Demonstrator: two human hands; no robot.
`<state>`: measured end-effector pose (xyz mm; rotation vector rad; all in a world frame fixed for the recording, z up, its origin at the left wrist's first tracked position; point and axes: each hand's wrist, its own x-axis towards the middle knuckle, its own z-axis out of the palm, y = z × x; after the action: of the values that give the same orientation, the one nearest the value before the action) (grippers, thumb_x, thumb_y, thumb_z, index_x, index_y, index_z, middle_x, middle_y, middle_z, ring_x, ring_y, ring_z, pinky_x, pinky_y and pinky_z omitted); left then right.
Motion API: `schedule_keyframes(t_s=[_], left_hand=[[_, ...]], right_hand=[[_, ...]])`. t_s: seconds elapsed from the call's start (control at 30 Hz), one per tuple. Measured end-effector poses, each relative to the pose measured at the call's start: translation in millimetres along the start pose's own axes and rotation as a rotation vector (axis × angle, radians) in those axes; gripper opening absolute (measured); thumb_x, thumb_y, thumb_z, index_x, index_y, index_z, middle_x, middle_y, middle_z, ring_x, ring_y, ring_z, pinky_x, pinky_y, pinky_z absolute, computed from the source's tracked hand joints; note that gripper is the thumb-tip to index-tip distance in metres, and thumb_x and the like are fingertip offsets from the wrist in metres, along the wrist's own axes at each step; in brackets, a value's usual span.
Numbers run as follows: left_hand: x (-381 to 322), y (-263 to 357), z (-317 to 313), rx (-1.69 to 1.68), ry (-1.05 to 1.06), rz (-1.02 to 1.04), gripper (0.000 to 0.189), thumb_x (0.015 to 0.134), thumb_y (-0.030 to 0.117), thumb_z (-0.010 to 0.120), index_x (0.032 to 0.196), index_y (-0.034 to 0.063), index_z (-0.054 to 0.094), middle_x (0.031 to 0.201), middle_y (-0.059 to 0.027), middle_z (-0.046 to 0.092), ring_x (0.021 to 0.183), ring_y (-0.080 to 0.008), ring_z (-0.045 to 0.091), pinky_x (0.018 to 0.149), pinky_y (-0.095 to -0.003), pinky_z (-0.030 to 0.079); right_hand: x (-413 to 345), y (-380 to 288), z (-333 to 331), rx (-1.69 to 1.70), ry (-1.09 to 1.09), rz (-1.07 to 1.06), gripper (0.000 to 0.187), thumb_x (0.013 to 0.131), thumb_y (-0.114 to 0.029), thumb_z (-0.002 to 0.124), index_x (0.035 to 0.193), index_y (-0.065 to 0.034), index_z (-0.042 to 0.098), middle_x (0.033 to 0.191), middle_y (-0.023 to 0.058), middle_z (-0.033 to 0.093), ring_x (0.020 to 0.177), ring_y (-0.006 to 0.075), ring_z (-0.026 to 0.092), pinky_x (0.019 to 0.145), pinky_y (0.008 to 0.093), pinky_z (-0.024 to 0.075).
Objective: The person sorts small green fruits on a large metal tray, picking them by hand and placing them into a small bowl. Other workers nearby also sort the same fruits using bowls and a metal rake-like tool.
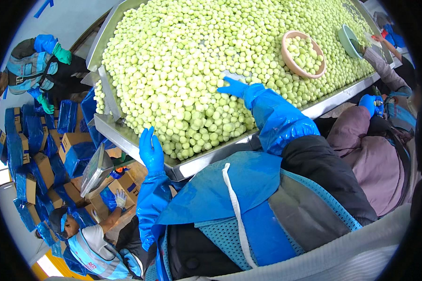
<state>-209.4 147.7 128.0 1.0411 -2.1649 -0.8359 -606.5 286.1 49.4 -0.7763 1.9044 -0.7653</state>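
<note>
A thick layer of round, pale green fruit or vegetables (pixel 183 70) covers a large metal sorting table (pixel 214 152). My right hand (pixel 234 87), in a blue glove, lies on the green pieces near a small bare patch of metal, its fingers spread and pointing left. My left hand (pixel 151 150), also gloved in blue, is at the table's near left corner, fingers raised beside the rim and the edge of the pile. Neither hand grips anything that I can see. A pink plastic bowl (pixel 286 52) filled with the same green pieces rests on the pile to the right of my right hand.
At the far right a co-worker's hand holds a light green bowl (pixel 351 42); another person in a mauve top (pixel 369 158) stands close on my right. Boxes (pixel 44 168) with blue plastic, a tilted metal tray-like object (pixel 96 170) and two people are on the left.
</note>
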Motion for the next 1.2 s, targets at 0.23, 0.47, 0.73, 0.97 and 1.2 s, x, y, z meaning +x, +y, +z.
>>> schedule_keyframes(t_s=[0.23, 0.47, 0.73, 0.97, 1.2], left_hand=[[-2, -8, 3, 0.051, 0.025, 0.043, 0.029, 0.096, 0.017, 0.058, 0.121, 0.0073, 0.066, 0.126, -0.0203, 0.060, 0.120, -0.0340, 0.057, 0.102, -0.0413, 0.043], [-4, -5, 2, 0.078, 0.024, 0.023, 0.028, 0.096, 0.017, 0.057, 0.122, 0.0091, 0.066, 0.129, -0.0215, 0.059, 0.123, -0.0364, 0.054, 0.103, -0.0425, 0.043], [-4, -4, -1, 0.008, 0.071, -0.011, 0.029, 0.096, 0.014, 0.056, 0.123, 0.0080, 0.065, 0.128, -0.0218, 0.059, 0.122, -0.0356, 0.055, 0.103, -0.0424, 0.043], [-1, -4, 0, 0.057, 0.084, 0.023, 0.028, 0.094, 0.012, 0.057, 0.120, 0.0065, 0.066, 0.124, -0.0206, 0.062, 0.117, -0.0335, 0.059, 0.100, -0.0406, 0.046], [-1, -4, -2, 0.080, 0.055, 0.019, 0.028, 0.095, 0.012, 0.056, 0.121, 0.0069, 0.065, 0.124, -0.0207, 0.061, 0.116, -0.0341, 0.059, 0.099, -0.0408, 0.046]], right_hand=[[-39, -33, 74, 0.235, -0.121, -0.103, 0.107, 0.079, -0.052, 0.073, 0.153, -0.0014, 0.015, 0.148, 0.0276, 0.036, 0.137, 0.0366, 0.039, 0.111, 0.0426, 0.0347], [-95, -111, 132, -0.079, -0.163, -0.535, 0.079, 0.088, -0.038, 0.067, 0.152, -0.0129, 0.028, 0.148, 0.0233, 0.039, 0.124, 0.0359, 0.052, 0.103, 0.0431, 0.0438], [-29, -99, 83, -0.533, 0.117, -0.502, 0.050, 0.088, -0.026, 0.064, 0.136, -0.0200, 0.053, 0.132, 0.0142, 0.053, 0.111, 0.0327, 0.057, 0.093, 0.0415, 0.0496], [2, -90, 87, -0.632, 0.076, -0.559, 0.057, 0.085, -0.015, 0.061, 0.140, -0.0229, 0.049, 0.111, 0.0135, 0.058, 0.100, 0.0330, 0.060, 0.083, 0.0447, 0.0507], [-34, -78, 34, -0.069, 0.171, -0.375, 0.051, 0.087, -0.017, 0.063, 0.136, -0.0197, 0.054, 0.111, 0.0097, 0.062, 0.096, 0.0261, 0.061, 0.085, 0.0404, 0.0507]])
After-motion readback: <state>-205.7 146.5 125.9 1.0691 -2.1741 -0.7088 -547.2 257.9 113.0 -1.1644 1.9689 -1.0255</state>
